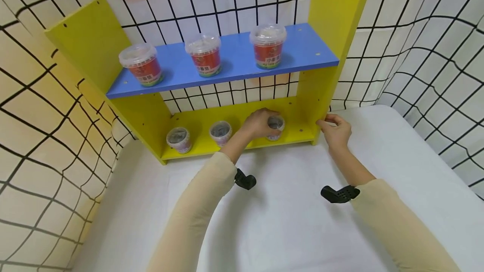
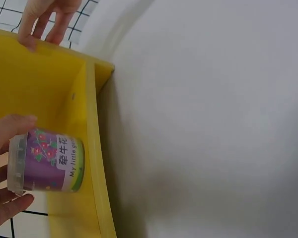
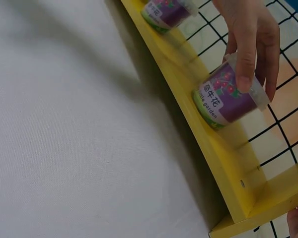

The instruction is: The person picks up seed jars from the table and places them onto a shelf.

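My left hand (image 1: 258, 123) is gripping a round purple plastic cup (image 1: 275, 126); my right hand (image 1: 336, 130) is pinching the smooth yellow shelf panel (image 1: 321, 95).

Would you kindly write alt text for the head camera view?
A person's left hand grips a purple cup on the yellow bottom shelf, while the right hand holds the shelf's right upright. Three red cups stand on the blue shelf above.
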Demonstrator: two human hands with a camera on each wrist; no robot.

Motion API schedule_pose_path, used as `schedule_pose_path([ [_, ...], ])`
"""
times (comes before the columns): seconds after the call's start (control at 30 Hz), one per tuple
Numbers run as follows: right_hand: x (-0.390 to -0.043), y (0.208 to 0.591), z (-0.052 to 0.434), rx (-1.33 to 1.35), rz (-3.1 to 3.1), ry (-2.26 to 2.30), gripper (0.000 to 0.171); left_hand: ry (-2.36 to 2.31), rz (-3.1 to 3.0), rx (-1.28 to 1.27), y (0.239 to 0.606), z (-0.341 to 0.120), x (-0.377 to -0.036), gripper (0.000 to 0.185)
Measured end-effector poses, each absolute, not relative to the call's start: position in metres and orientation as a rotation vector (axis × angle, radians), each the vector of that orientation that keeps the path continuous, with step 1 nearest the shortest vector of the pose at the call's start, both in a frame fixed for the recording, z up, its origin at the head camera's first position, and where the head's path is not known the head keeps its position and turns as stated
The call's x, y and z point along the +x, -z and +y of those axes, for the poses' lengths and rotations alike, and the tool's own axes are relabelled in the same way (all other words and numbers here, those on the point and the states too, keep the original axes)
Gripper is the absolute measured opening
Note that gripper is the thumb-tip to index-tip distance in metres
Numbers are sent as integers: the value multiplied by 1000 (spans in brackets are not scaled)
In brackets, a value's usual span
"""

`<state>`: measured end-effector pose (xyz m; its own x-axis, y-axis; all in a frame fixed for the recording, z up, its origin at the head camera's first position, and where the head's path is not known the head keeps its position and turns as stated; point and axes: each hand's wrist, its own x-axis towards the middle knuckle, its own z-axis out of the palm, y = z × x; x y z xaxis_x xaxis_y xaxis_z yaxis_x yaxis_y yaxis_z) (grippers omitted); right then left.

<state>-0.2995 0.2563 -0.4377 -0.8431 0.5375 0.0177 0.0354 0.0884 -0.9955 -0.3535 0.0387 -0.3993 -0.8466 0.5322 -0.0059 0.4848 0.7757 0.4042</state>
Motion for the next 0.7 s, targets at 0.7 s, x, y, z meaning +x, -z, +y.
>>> schedule_pose_path([
  [0.7,-293,445,268,-552,-1917,-1732,26,-591,2848,984,401,26,-346,78],
])
